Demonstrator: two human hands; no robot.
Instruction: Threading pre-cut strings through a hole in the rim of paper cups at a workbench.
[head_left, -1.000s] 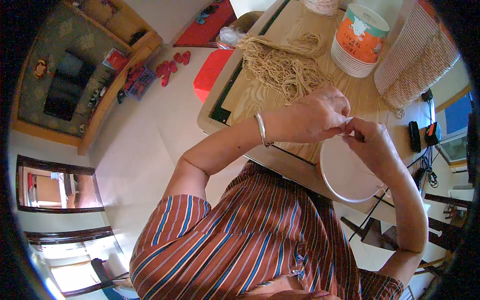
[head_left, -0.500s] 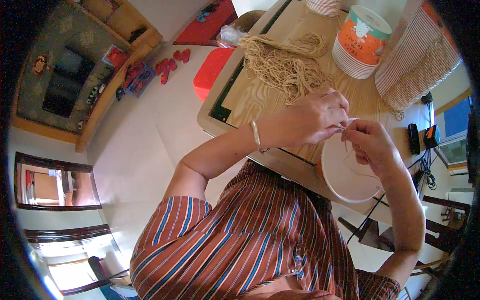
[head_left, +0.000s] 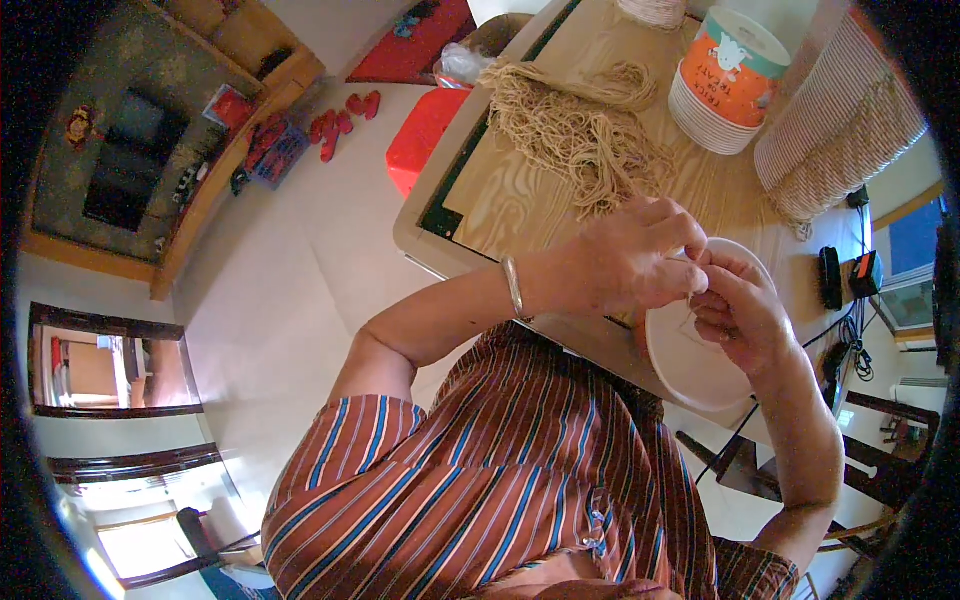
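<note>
My left hand (head_left: pixel 640 258), with a bangle on its wrist, is closed in a pinch at the near-right part of the table. Its fingertips meet those of my right hand (head_left: pixel 740 305), which is closed too. Between them is a thin pale cord (head_left: pixel 688 322), mostly hidden by the fingers. Just beneath both hands is a white paper bucket (head_left: pixel 700 375), its open mouth facing up toward me. A loose heap of beige cords (head_left: pixel 575 125) lies on the wooden table beyond my left hand.
A stack of orange and teal paper buckets (head_left: pixel 728 85) stands at the back. To its right is a long stack of buckets (head_left: pixel 835 120) with beige cords draped over it. Black cables (head_left: pixel 852 345) hang at the right edge. A red stool (head_left: pixel 425 140) stands left of the table (head_left: pixel 520 215).
My left thumb and fingers have shifted slightly right and bent further over. My right fingers have curled in closer against them. The bucket has tilted a little, and less of the cord shows.
</note>
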